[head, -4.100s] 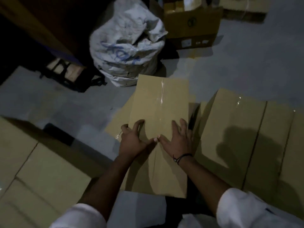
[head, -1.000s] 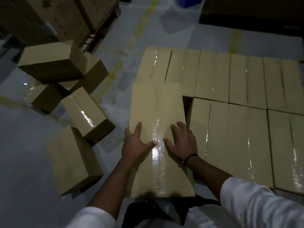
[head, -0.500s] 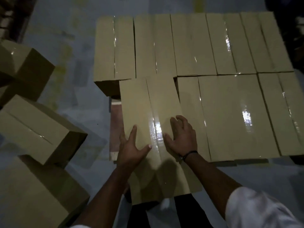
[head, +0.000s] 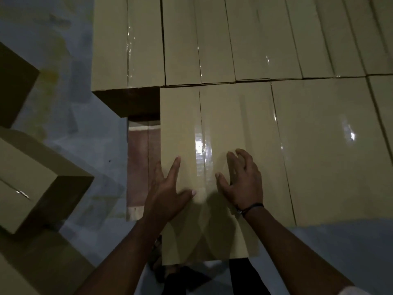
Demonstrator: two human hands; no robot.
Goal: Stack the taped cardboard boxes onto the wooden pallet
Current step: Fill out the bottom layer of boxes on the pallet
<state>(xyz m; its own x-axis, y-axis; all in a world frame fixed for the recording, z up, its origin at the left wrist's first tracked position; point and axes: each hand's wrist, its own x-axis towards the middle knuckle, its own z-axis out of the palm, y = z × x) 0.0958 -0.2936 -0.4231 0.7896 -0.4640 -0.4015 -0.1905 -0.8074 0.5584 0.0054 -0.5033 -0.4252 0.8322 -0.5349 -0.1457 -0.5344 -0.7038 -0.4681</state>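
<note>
A taped cardboard box [head: 214, 122] lies in the front row of boxes on the wooden pallet [head: 140, 167], its near end sticking out past the neighbouring boxes. My left hand [head: 168, 192] presses flat on the box's left edge with the fingers spread. My right hand [head: 242, 182] rests on the top to the right of the tape seam, its fingers slightly bent. Its far end touches the back row of taped boxes [head: 212, 39]. Another front-row box [head: 331, 145] sits tight against its right side.
A bare strip of pallet wood shows to the left of the box. Loose taped boxes [head: 32, 179] lie tumbled on the grey floor [head: 85, 128] at the left. My feet stand under the box's near end.
The box has slid forward and squared up against the back row and the right neighbour. My head has moved closer over the pallet. Both hands stay on its top.
</note>
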